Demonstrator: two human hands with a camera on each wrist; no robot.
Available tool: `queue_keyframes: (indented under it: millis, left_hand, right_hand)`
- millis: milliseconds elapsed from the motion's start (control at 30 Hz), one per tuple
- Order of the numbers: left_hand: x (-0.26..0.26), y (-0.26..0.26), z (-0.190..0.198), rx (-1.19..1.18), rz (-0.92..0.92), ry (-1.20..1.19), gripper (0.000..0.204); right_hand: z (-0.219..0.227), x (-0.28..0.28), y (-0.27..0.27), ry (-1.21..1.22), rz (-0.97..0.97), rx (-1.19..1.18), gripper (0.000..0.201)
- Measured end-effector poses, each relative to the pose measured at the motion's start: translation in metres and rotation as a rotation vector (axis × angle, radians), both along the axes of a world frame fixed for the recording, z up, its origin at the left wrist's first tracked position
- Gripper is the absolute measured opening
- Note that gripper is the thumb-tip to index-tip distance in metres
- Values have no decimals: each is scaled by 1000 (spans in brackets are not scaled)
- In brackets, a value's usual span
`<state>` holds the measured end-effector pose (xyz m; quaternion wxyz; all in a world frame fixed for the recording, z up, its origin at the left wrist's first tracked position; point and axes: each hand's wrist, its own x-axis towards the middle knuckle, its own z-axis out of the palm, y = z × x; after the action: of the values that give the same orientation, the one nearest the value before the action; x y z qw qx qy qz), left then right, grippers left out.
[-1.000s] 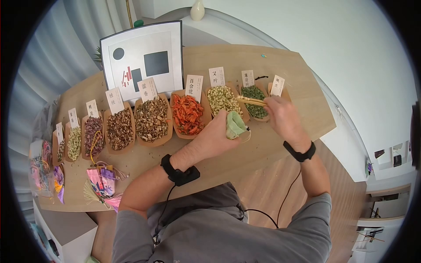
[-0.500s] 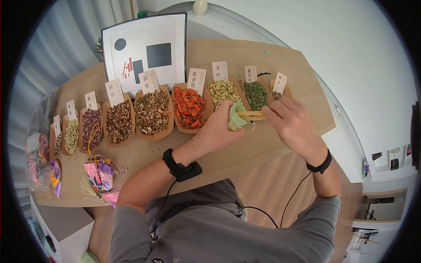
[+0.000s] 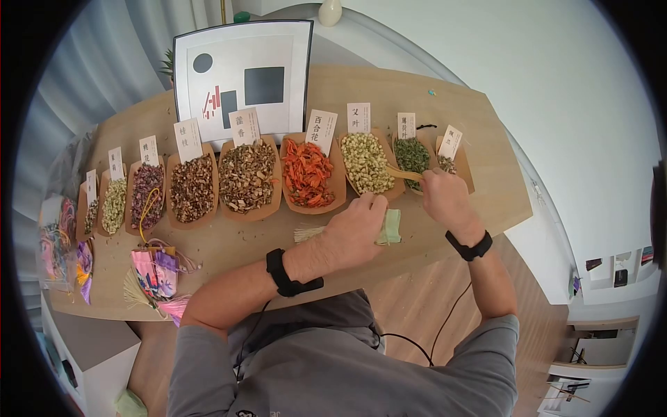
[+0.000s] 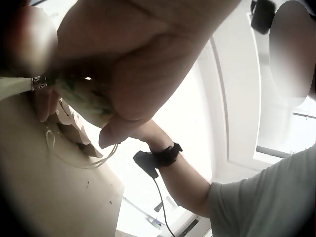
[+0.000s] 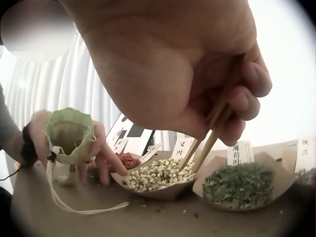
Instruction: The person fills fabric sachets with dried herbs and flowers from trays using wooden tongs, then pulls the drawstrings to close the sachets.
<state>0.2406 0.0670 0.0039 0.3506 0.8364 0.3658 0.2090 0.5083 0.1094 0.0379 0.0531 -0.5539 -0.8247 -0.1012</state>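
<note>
My left hand (image 3: 347, 233) grips a pale green drawstring pouch (image 5: 69, 131) over the table's front part. Its mouth gapes upward in the right wrist view, and a cream cord loop (image 5: 74, 210) hangs from it. A pale tassel (image 3: 307, 233) shows beside the left hand. In my right hand (image 3: 446, 198), light wooden tongs (image 3: 406, 174) are pinched, their two arms pointing down to the left. Their tips reach into the pale green buds (image 5: 158, 175) in a brown paper tray. Just right of that stands a tray of dark green crushed leaves (image 5: 239, 185).
More trays with labels run left, holding orange-red petals (image 3: 309, 174) and brown chips (image 3: 246, 177). A small tray (image 3: 464, 174) stands at the right end. Behind leans a framed picture (image 3: 240, 76). Embroidered sachets with tassels (image 3: 156, 267) lie front left.
My right hand has swung the tongs from the leaf tray to the pouch mouth, then back to the bud tray. The left hand has lowered and turned, with the pouch still in it.
</note>
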Motion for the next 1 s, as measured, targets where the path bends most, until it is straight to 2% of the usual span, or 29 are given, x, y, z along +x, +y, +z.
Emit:
queue_keyframes:
  millis: [133,233,333,500,700,867,933,1000]
  left_hand:
    - [2,-1,-4,25,-9,24,65]
    - [2,-1,-5,63,-17,43,66]
    - [2,-2,-3,37,6,49,59]
    - [2,-3,-4,43,8,45,59]
    - [2,-1,-6,69,2,60,59]
    - [1,0,-2,31,12,29,59]
    - [2,2,-2,88,42,-69,59]
    - [1,7,-3,39,48,-103,58]
  right_hand:
    - [-5,-12,1,-45,-21,-47,14]
    - [-6,-16,-1,19,58,-66,15]
    - [-7,-17,-5,46,93,-82,14]
    - [-18,-19,-10,58,123,-47,9]
    - [-37,-16,-9,-23,64,15,12]
    - [-32,-17,-11,87,59,42,11]
    - [-25,-17,-13,97,66,66,11]
    - [-13,-16,-15,137,78,96,11]
